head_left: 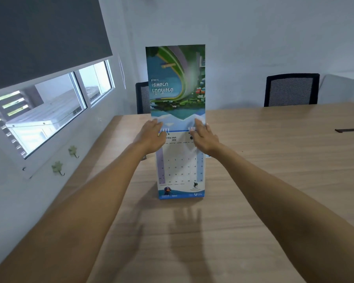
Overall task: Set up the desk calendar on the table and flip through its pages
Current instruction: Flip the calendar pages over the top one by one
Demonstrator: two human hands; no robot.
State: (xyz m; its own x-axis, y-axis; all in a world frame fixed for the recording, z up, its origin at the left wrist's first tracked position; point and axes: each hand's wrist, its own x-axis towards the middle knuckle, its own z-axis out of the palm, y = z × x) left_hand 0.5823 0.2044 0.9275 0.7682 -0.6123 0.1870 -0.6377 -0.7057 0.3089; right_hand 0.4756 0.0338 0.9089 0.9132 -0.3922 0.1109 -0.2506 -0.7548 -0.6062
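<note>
A desk calendar (180, 170) stands upright on the wooden table (264, 180), its white month grid facing me. Its illustrated cover page (176, 82) is lifted straight up above the spiral binding, picture upside down. My left hand (151, 137) holds the page's lower left corner at the binding. My right hand (204, 137) holds the lower right corner in the same way. Fingers of both hands press against the raised page near the wire rings.
Two black mesh chairs stand behind the table, one chair (291, 89) at the right and another chair (142, 97) partly hidden by the calendar. A dark flat strip (349, 130) lies at the table's far right. A window (49, 107) and wall hooks (58, 168) are on the left.
</note>
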